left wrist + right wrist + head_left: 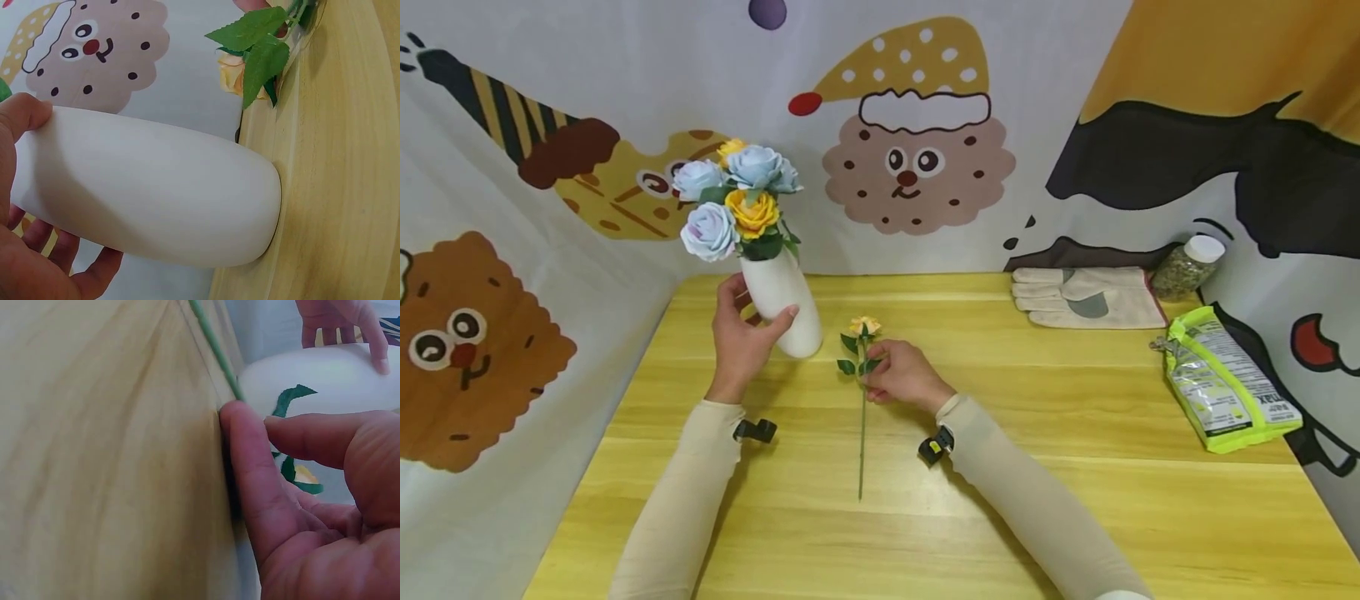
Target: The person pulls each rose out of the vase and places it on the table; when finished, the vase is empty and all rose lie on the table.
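The left hand (741,343) is curled round the white vase (162,187). The right hand (908,372) pinches one peach rose (866,326) by its stem (861,442).

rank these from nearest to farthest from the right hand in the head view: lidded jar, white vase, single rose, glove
1. Single rose: its stem pinched in the right hand.
2. White vase: to the left, held by the left hand.
3. Glove: to the right, near the table's back edge.
4. Lidded jar: farther right, just past the glove.
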Demonstrator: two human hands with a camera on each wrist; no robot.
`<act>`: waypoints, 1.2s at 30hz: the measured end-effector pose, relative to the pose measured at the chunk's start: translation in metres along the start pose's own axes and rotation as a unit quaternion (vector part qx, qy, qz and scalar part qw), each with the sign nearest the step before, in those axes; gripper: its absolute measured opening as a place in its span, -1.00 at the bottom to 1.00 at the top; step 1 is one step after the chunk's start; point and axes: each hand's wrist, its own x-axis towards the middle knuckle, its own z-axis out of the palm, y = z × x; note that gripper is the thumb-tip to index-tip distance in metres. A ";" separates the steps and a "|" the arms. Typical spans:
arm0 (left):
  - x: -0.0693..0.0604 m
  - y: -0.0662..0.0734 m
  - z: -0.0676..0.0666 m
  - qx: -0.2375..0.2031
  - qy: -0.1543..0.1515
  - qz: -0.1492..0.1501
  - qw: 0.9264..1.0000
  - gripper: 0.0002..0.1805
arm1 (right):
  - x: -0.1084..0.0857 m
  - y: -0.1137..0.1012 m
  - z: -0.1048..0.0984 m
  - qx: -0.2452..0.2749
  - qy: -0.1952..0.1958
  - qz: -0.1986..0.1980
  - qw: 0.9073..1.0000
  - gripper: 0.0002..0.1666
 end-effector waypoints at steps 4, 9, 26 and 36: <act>0.004 0.000 0.001 0.002 -0.003 0.009 1.000 -0.10 | 0.000 -0.005 -0.006 -0.040 0.014 -0.023 0.999 -0.49; 0.006 -0.001 0.000 0.005 -0.005 0.015 1.000 -0.09 | 0.000 -0.013 -0.013 -0.080 0.028 -0.050 0.995 -0.50; 0.003 -0.001 -0.001 -0.010 -0.010 0.013 1.000 -0.09 | -0.008 -0.067 -0.015 -0.092 0.060 -0.176 0.978 -0.65; 0.003 -0.001 -0.001 -0.004 -0.009 0.008 1.000 -0.08 | -0.006 -0.119 -0.009 -0.095 0.069 -0.246 0.962 -0.72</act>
